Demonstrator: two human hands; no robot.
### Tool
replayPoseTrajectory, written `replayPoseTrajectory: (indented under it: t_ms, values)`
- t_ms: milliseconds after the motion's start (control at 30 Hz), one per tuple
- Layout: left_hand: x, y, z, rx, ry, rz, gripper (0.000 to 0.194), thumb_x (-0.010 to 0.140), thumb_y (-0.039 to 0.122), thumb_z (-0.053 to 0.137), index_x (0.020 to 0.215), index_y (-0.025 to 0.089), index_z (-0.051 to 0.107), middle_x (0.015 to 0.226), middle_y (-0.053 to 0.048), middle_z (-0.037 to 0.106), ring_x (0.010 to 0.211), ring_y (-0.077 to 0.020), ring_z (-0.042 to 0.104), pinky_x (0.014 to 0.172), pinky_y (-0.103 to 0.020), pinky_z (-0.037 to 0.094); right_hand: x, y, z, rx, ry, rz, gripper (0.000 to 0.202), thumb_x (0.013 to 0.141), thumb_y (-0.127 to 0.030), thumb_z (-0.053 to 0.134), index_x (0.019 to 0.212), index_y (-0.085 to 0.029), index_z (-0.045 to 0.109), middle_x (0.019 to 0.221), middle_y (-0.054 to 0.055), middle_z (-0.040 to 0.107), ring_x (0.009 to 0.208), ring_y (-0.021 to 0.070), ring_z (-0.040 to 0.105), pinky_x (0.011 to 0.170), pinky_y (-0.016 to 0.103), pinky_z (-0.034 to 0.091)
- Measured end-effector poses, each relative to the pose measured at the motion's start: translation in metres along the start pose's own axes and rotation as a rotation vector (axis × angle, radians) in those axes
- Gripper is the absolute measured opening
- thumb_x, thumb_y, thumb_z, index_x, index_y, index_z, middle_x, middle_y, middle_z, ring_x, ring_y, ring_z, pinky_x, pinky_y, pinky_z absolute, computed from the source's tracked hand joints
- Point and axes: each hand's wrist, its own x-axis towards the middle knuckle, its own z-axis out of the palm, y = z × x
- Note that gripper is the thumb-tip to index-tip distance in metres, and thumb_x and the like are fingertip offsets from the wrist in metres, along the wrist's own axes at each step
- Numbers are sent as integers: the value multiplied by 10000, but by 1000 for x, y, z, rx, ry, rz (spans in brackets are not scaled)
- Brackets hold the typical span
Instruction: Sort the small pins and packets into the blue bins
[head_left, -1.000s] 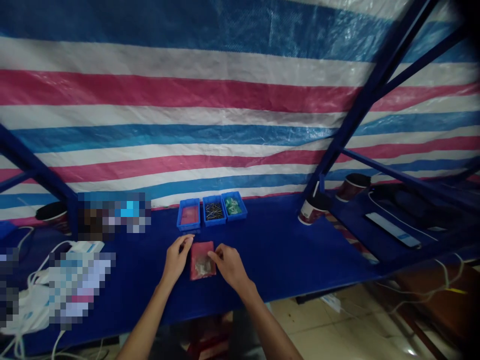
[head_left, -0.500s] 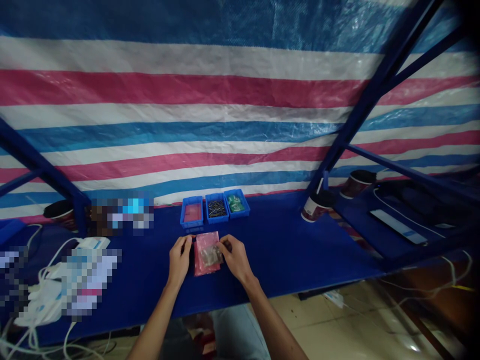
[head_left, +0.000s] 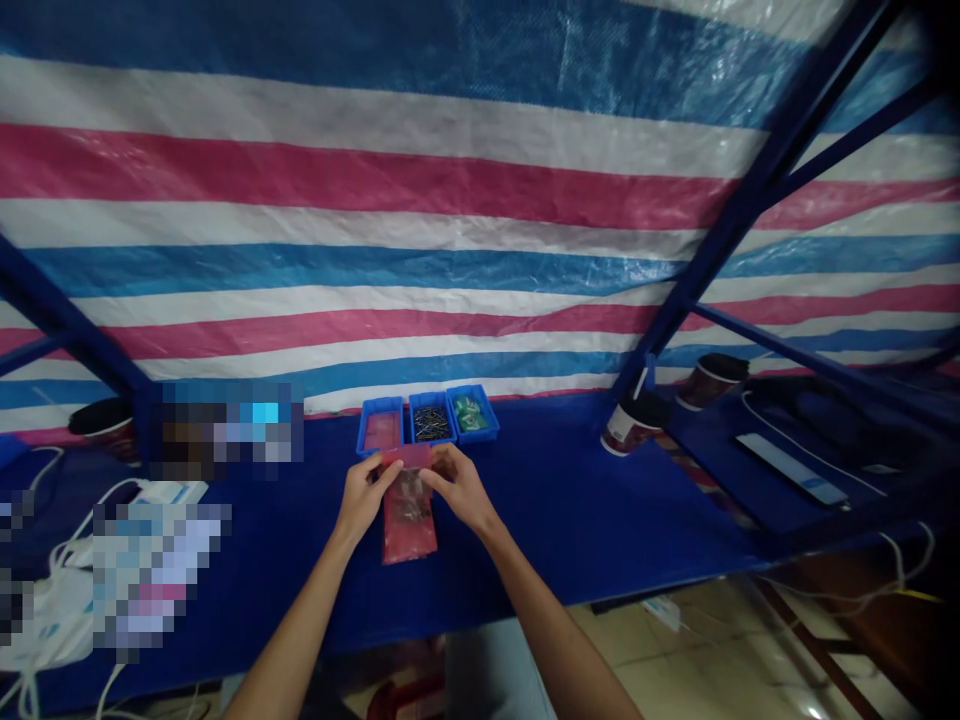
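Observation:
A small pink plastic bag (head_left: 407, 457) is pinched between both my hands near its upper edge, with dark contents showing through its clear face. My left hand (head_left: 364, 496) grips its left side, thumb on the front. On the right side my right hand (head_left: 460, 489) does likewise with thumb and fingers. Below the held bag, more pink bag material (head_left: 409, 542) lies on the blue table; whether it is a separate bag or a stack, I cannot tell.
Behind my hands stand blue trays: one (head_left: 361, 430) with pink bags, one (head_left: 436, 441) with dark screws or nails, one (head_left: 478, 436) with green packets. A paper cup (head_left: 628, 424) stands right, by a blue frame post (head_left: 675, 300). White cables and power strips (head_left: 64, 610) lie left.
Both hands have moved up and closer together, lifting the bag toward the trays. The thumbs now press its front near the top. More of the pink material beneath is exposed.

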Motion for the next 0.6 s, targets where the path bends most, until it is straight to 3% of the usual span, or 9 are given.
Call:
replayPoseTrajectory:
  t_ms: [100, 233, 433, 500, 600]
  values:
    - [11, -6, 1, -22, 60, -5, 337, 794, 459, 719, 735, 128, 690, 678, -1, 663, 636, -151, 574, 616, -231, 445, 17, 8, 0, -128, -42, -9, 321, 858, -491, 648, 869, -171, 648, 734, -6, 591, 640, 125, 510, 621, 231, 425]
    - [14, -16, 4, -56, 50, -33, 334, 801, 466, 700, 810, 133, 698, 749, -16, 688, 676, -166, 601, 642, -244, 467, 30, 20, 6, -170, 19, -4, 361, 864, -502, 611, 761, -159, 657, 677, -2, 577, 624, 131, 498, 606, 230, 418]
    - [15, -22, 4, 39, 89, -18, 380, 786, 511, 688, 712, 139, 665, 645, -6, 640, 613, -160, 572, 577, -241, 443, 30, 28, 9, -125, -19, -19, 356, 863, -506, 609, 850, -157, 681, 741, 7, 603, 673, 138, 505, 646, 232, 432]
    - [16, -22, 4, 61, 104, -10, 390, 785, 509, 691, 660, 145, 630, 592, 13, 595, 571, -142, 541, 546, -231, 418, 30, 31, 7, -162, -28, -18, 338, 857, -488, 624, 802, -159, 674, 695, -9, 567, 638, 126, 468, 615, 224, 400]
    - [18, -21, 7, 56, 68, -4, 368, 787, 495, 698, 696, 141, 653, 625, 7, 625, 596, -150, 570, 567, -233, 441, 29, 35, 5, -208, 59, -33, 343, 858, -451, 631, 676, -160, 624, 620, -28, 496, 598, 115, 416, 581, 223, 352]
